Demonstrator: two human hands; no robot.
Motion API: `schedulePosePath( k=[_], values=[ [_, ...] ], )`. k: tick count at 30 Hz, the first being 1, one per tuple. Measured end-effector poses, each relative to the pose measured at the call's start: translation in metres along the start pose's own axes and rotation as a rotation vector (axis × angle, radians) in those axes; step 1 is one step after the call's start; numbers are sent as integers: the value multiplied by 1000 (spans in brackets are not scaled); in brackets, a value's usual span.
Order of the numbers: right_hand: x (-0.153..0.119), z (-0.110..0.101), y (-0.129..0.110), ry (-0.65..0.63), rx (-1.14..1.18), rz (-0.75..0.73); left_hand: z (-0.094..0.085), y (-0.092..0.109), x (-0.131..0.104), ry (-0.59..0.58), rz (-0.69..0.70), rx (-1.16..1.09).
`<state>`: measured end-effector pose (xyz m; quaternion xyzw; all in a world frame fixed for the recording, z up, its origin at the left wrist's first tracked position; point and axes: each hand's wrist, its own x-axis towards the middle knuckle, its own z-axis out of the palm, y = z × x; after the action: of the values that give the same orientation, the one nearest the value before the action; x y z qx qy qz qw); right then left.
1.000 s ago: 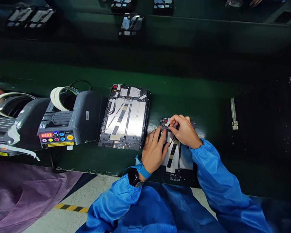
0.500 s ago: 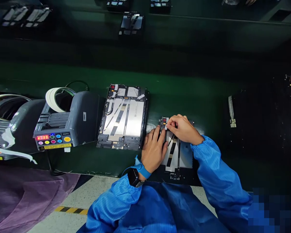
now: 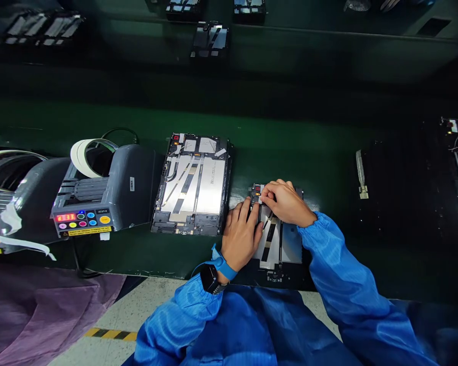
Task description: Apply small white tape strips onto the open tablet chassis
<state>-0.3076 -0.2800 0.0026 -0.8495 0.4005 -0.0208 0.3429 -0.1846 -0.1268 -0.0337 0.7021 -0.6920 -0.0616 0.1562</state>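
Observation:
An opened tablet-like device (image 3: 291,244) lies near the table's front edge, its silver plate and dark flex strips showing. My left hand (image 3: 239,235) rests on its left side with fingers spread, a watch and a blue band at the wrist. At the device's top left, my right hand (image 3: 284,201) pinches a small white piece (image 3: 260,199) between thumb and forefinger; much of that piece is hidden. Left of my hands sits a stack of similar opened devices (image 3: 206,185), with white tape pieces on the top one.
A grey tape dispenser (image 3: 132,188) with a white roll stands at the left, another dispenser (image 3: 11,203) beyond it. More devices (image 3: 209,39) lie at the back. Dark panels (image 3: 404,193) are at the right. Purple cloth (image 3: 53,310) shows at lower left.
The view has shifted slightly. Both hands hold nearly the same pose on the device, with my right fingers still at its top left.

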Motion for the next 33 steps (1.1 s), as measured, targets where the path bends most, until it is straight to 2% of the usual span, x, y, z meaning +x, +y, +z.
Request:
schedulePosePath(
  k=[11,21,29,33],
  values=[
    [0,-1,-6,-16,-58,41,0,0,0,3,0,-6],
    [0,6,-9,22,-146,80,1,0,0,-12,-10,-19],
    [0,-1,1,12,42,93,1,-1,-1,-3,-10,-8],
    [-2,0,-2,6,36,112,1,0,0,7,-2,-11]
  ],
)
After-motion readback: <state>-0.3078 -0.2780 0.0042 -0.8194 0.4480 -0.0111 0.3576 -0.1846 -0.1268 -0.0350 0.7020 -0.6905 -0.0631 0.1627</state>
